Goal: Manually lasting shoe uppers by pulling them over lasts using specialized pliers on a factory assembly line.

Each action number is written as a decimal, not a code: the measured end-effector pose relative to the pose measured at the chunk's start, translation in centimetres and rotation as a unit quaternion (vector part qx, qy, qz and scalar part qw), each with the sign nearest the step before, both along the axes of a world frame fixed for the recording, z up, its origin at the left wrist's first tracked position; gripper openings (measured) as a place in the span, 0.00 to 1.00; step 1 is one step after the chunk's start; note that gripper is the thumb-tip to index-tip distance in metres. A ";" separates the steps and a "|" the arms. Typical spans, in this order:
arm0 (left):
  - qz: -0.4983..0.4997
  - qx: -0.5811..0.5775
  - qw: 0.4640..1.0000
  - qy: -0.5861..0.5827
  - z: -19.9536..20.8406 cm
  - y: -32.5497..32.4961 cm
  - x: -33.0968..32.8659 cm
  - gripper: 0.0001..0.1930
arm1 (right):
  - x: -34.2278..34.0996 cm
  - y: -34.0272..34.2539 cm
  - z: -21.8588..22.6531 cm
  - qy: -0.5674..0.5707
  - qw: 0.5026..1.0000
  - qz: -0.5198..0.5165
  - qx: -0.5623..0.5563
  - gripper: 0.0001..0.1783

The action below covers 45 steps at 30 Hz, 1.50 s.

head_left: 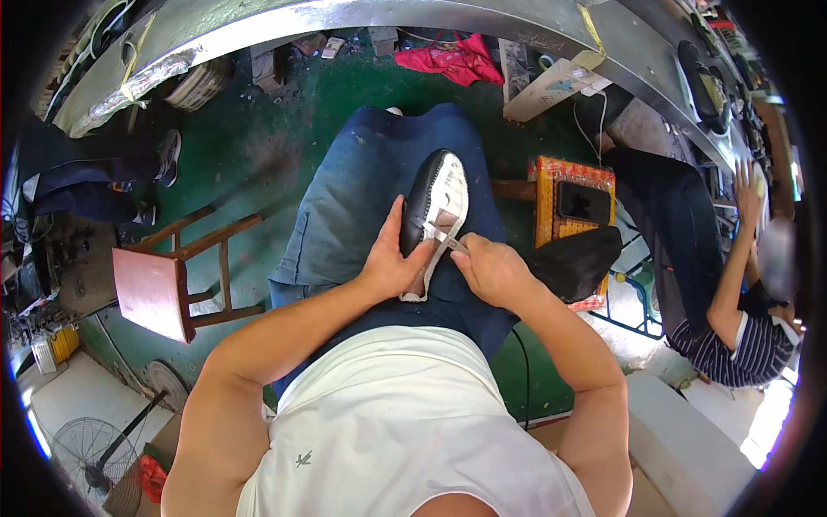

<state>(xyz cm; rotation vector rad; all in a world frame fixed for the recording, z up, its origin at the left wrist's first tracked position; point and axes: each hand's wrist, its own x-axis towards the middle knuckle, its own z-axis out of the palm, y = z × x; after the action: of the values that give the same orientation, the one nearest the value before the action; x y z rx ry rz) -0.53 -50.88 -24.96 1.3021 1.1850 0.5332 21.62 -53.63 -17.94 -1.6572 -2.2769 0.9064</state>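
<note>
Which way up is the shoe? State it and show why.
Sole up: the shoe shows its pale underside, with black upper along its left.

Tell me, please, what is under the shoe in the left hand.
Blue trousers show around the edges of the shoe. The part directly below is covered, so I cannot tell whether shoe and trousers touch.

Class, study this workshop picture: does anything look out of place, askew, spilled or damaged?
Yes: a red cloth lies crumpled on the green floor near the metal bench, as if dropped. The black shoe is sole up, but the left hand holds it that way, so that seems deliberate.
</note>
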 end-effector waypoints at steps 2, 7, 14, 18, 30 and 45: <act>-0.091 0.068 0.993 -0.039 -1.0 -0.4 -1.5 0.53 | -0.2 -0.6 -0.1 -0.029 0.999 -0.004 -0.026 0.18; -0.164 -0.069 0.981 -0.072 0.6 0.5 -3.0 0.55 | -0.2 -0.2 1.5 -0.033 0.999 -0.008 -0.038 0.18; -0.168 0.022 0.983 -0.066 0.4 0.8 -3.4 0.60 | -1.7 -2.8 1.0 -0.003 0.999 0.012 -0.045 0.17; -0.155 -0.001 0.985 -0.075 0.0 1.5 -4.0 0.54 | 1.1 -4.6 0.5 0.163 0.957 -0.172 -0.165 0.22; -0.050 -0.154 0.856 -0.491 15.9 10.0 -4.2 0.34 | 0.6 -7.2 0.5 0.036 0.986 -0.128 -0.100 0.20; -0.035 -0.259 0.802 -0.537 17.1 27.8 8.7 0.37 | 18.6 13.2 13.2 -0.088 0.917 -0.312 0.233 0.17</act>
<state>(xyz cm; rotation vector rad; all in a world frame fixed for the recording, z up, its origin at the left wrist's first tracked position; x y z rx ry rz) 8.22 -23.03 -7.81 0.3893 0.2576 0.6863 40.27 -40.46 -4.79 -2.0679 -1.6618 0.0643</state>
